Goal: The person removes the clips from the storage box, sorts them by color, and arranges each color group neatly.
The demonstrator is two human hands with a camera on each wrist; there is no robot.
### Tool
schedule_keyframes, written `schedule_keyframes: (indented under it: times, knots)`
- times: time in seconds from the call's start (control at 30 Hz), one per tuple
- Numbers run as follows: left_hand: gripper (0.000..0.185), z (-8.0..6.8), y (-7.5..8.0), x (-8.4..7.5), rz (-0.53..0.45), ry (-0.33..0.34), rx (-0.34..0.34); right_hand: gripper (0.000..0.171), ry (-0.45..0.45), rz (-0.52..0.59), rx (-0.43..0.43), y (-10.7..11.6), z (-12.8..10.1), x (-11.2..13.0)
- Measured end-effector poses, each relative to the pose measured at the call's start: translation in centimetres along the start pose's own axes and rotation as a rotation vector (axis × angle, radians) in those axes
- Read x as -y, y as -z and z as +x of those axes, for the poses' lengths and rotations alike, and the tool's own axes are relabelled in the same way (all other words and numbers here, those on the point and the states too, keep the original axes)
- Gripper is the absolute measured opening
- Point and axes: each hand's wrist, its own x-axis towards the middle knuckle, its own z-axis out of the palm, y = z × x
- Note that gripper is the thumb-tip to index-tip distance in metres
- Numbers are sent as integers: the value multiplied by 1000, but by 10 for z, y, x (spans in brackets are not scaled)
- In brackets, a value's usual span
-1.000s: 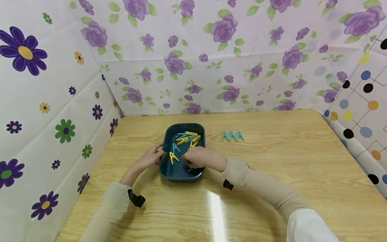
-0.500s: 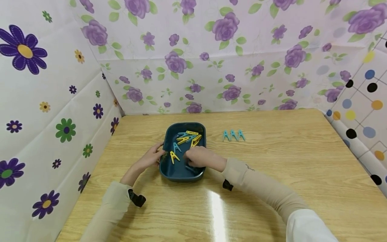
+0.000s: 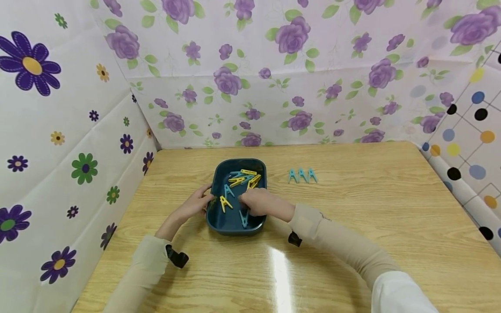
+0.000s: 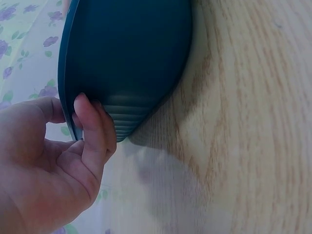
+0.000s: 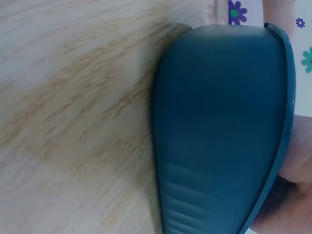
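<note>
- Blue tray point(image 3: 228, 222) on the wooden table point(image 3: 352, 208), left rim within the left hand point(image 3: 192, 205): thumb over the edge, fingers curled against the outer wall in a pinch. Apply enough force to prevent sliding; avoid tipping.
- Right hand point(image 3: 264, 202) across the right rim and down inside the tray, fingers bent downward. Fingertips hidden: cannot tell how far spread, or whether holding a clip.
- Nearest to the right hand: front blue clip point(image 3: 244, 222) just on the near side, nearby yellow clips point(image 3: 255, 178) just beyond, contact unclear. For sound handling, probably best to spread thumb and forefinger slightly wider than a single clip, pinch one only, and lift straight up past the rim before any sideways movement.
- Between the hands, on the tray floor: lone yellow clip point(image 3: 223, 200), with lone blue clip point(image 3: 227, 188) just behind. Avoid sweeping either aside with the knuckles.
- Far end of the tray: mixed pile point(image 3: 236, 181) of yellow and blue clips, partly overlapping. Likely to snag; separate with a fingertip before pinching.
- Outside, on the table to the right, well apart from the tray: row of three blue clips point(image 3: 301, 172). Pass hand and sleeve point(image 3: 340, 239) clear of these.
- Beyond the table: flowered cloth point(image 3: 297, 87).
</note>
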Motion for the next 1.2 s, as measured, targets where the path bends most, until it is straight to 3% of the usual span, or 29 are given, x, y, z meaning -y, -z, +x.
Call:
schedule_keyframes:
  times: [0.13, 0.2, 0.47, 0.7, 1.2]
  knots:
    - [59, 0, 0, -1, 6, 5, -3, 48, 86, -23, 29, -1, -2, 1]
    - [59, 0, 0, -2, 8, 7, -5, 53, 117, -14, 45, -2, -2, 1]
    - [59, 1, -1, -2, 4, 3, -5, 41, 123, -7, 42, -3, 1, 1]
    - [58, 1, -1, -1, 19, -1, -8, 34, 146, -1, -9, -4, 0, -1]
    - [59, -1, -2, 1, 24, -6, -25, 29, 183, 53, -84, 0, -5, -7]
